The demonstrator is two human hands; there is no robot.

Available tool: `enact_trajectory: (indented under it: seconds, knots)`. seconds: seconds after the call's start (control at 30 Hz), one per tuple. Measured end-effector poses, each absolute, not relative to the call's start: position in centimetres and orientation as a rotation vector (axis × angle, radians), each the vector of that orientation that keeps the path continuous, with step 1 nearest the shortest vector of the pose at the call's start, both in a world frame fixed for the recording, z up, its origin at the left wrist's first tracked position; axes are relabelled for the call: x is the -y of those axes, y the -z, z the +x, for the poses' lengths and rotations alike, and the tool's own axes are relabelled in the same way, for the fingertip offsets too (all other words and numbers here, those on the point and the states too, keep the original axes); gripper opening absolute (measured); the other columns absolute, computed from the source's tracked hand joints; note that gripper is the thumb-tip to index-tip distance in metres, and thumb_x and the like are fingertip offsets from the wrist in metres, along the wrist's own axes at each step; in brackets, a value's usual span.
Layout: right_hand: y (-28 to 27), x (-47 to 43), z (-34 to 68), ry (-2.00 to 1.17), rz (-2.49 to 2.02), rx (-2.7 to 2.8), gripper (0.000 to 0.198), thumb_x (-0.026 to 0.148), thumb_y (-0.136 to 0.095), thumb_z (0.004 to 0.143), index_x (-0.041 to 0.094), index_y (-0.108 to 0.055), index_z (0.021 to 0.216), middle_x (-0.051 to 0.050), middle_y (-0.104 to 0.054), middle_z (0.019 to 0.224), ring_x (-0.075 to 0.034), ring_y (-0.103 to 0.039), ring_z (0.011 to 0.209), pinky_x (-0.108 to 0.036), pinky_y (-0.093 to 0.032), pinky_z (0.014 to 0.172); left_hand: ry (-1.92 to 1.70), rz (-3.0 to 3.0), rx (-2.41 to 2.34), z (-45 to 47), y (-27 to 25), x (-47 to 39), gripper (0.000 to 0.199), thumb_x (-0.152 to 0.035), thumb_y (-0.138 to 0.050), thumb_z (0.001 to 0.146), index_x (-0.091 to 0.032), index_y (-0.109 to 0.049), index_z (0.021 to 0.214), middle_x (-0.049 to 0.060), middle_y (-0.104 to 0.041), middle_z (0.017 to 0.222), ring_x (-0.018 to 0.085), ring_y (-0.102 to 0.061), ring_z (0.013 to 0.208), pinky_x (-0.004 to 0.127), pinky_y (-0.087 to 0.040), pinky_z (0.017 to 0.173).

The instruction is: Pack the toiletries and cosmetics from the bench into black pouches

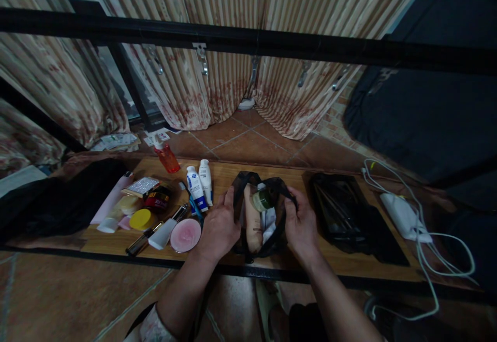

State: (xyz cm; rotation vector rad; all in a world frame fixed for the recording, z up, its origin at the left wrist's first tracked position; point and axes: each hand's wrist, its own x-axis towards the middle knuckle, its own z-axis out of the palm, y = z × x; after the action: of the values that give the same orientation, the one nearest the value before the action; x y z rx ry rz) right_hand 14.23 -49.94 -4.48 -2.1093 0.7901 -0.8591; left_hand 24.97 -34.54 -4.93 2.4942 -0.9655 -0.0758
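Note:
A black mesh pouch point(277, 241) sits on the wooden board with its mouth spread wide. My left hand point(220, 225) grips the pouch's left rim, and my right hand point(302, 223) pinches the right rim between thumb and fingers. Inside lie a beige tube point(253, 223), a small green jar point(262, 200) and a white item point(268, 225) whose kind I cannot make out. Left of my left hand are a pink round dish point(185, 236), a blue toothbrush point(193, 199) and two white-and-blue tubes, the nearer one point(195, 186) leaning beside the other point(205, 179).
Farther left are a red pump bottle point(166, 156), a yellow-lidded jar point(141, 219), a dark red jar point(157, 198) and a pink bottle point(112, 197). On the right lie another black mesh pouch point(341, 212) and a white charger point(402, 217) with cables. A black rail point(248, 41) crosses in front.

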Motion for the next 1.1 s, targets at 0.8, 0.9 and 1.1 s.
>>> enact_trajectory:
  seconds: [0.8, 0.9, 1.1]
  knots:
    - [4.3, 49.6, 14.4, 0.865, -2.085, -0.783, 0.037, 0.032, -0.037, 0.090, 0.016, -0.058, 0.116, -0.010, -0.069, 0.103, -0.024, -0.062, 0.095, -0.037, -0.046, 0.084, -0.006, 2.899, 0.879, 24.3, 4.5, 35.2, 0.031, -0.017, -0.046, 0.083, -0.007, -0.058, 0.109, 0.017, -0.068, 0.084, 0.030, -0.069, 0.079, 0.035, -0.053, 0.062]
    - [4.2, 49.5, 14.4, 0.873, -2.077, -0.784, 0.036, 0.031, -0.037, 0.090, 0.016, -0.059, 0.115, -0.010, -0.069, 0.102, -0.023, -0.063, 0.094, -0.036, -0.046, 0.083, 0.024, 2.904, 0.877, 24.3, 4.5, 35.2, 0.032, -0.020, -0.048, 0.083, -0.006, -0.058, 0.109, 0.017, -0.069, 0.083, 0.031, -0.069, 0.078, 0.036, -0.053, 0.062]
    - [4.6, 49.6, 14.5, 0.874, -2.060, -0.782, 0.037, 0.030, -0.037, 0.090, 0.015, -0.058, 0.116, -0.009, -0.069, 0.099, -0.023, -0.063, 0.089, -0.036, -0.047, 0.081, 0.085, 2.909, 0.866, 24.1, 4.3, 35.7, 0.033, -0.026, -0.054, 0.081, -0.006, -0.058, 0.107, 0.018, -0.070, 0.086, 0.031, -0.069, 0.082, 0.036, -0.054, 0.065]
